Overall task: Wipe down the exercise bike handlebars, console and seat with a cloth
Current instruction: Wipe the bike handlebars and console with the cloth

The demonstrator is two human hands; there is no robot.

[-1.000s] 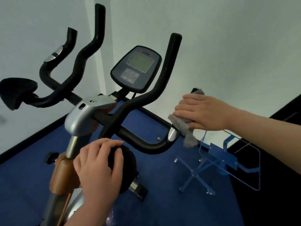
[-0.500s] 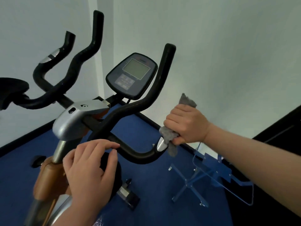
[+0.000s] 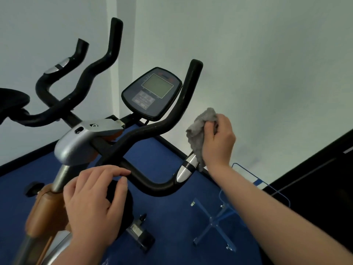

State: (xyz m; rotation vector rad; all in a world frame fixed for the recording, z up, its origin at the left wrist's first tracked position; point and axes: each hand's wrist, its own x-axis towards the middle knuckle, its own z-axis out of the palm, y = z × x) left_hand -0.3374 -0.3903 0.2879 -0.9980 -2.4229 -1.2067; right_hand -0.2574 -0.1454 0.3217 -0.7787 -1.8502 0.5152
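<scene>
The exercise bike's black handlebars [image 3: 152, 129] curve up on both sides of the dark console [image 3: 151, 93] with its grey screen. My right hand [image 3: 218, 142] grips a crumpled grey cloth [image 3: 199, 129] around the right handle end, just above its silver sensor strip [image 3: 187, 166]. My left hand [image 3: 95, 203] rests over a black round pad [image 3: 120, 205] below the bar, fingers curled on it. A second black pad [image 3: 11, 102] shows at the far left edge. The seat is out of view.
The silver clamp [image 3: 80, 140] and orange-brown column [image 3: 44, 207] stand at lower left. A clear blue acrylic stand [image 3: 225, 217] sits on the blue carpet at right. White walls are close behind the bike; a black panel [image 3: 315, 178] fills the lower right.
My right hand with the cloth has slid up the right handle end, uncovering the silver sensor strip. My left hand stays on the black pad. The view has shifted slightly.
</scene>
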